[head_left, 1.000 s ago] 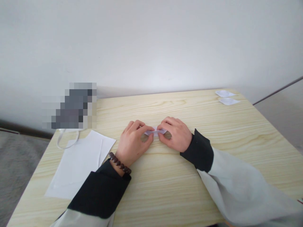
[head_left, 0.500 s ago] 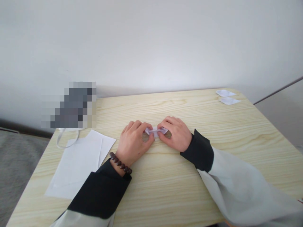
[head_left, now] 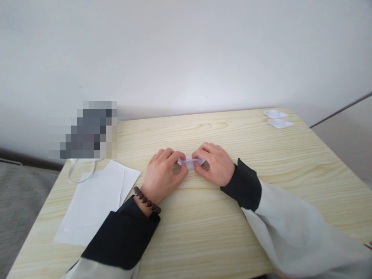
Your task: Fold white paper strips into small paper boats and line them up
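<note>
Between my hands, at the middle of the wooden table [head_left: 203, 232], is a small piece of folded white paper [head_left: 190, 164]. My left hand [head_left: 162, 172] pinches its left end between thumb and forefinger. At its right end, the thumb and fingers of my right hand [head_left: 215, 162] close on it the same way. The fingertips cover both ends, so only the creased middle and a bit of the edges show. Two folded white paper shapes [head_left: 276, 114] with pointed ends lie one in front of the other at the far right corner.
Several white paper sheets [head_left: 93, 197] overlap at the left, partly under my left sleeve. Behind them a white cable loop [head_left: 78, 182] hangs near a blurred-out dark object [head_left: 87, 131]. A white wall [head_left: 186, 58] borders the table's far edge.
Both hands keep their pinch on the folded paper with barely any finger movement. The whole view has shifted very slightly.
</note>
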`<action>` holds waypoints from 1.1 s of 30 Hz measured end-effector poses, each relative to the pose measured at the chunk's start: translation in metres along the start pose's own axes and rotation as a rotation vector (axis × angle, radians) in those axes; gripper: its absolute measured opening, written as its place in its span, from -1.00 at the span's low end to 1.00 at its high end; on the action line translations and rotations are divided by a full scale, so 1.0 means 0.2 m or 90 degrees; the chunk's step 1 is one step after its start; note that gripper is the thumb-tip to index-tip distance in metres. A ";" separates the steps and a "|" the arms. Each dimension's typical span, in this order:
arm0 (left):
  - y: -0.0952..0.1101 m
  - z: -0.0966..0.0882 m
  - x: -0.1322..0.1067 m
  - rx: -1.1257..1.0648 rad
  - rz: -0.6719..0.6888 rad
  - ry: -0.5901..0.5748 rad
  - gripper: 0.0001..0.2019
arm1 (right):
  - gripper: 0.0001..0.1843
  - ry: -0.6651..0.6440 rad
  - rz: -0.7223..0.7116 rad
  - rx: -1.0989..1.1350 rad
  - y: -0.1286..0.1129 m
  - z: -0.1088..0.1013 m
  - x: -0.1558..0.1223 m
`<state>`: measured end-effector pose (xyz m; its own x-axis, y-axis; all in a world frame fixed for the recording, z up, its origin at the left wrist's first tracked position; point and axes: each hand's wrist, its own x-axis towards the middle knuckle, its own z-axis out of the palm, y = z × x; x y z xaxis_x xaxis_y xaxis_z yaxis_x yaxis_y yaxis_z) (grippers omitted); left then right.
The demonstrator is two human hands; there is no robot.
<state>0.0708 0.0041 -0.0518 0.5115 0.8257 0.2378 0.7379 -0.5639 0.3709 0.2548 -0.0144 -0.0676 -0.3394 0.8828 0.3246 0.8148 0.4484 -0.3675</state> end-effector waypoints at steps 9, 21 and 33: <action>0.00 -0.01 0.00 0.004 0.025 -0.006 -0.88 | -0.88 0.015 -0.023 0.034 0.02 0.01 0.00; -0.06 -0.01 0.00 -0.081 0.033 -0.014 -0.82 | -0.74 -0.012 -0.087 0.202 0.14 -0.05 -0.01; -0.09 -0.03 0.00 -0.260 -0.070 0.085 -0.82 | -0.88 0.039 -0.040 0.266 0.24 -0.08 -0.01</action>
<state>0.0546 0.0139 -0.0531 0.3581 0.8903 0.2812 0.5363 -0.4426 0.7186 0.3023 0.0024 -0.0720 -0.3438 0.8474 0.4046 0.5288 0.5307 -0.6624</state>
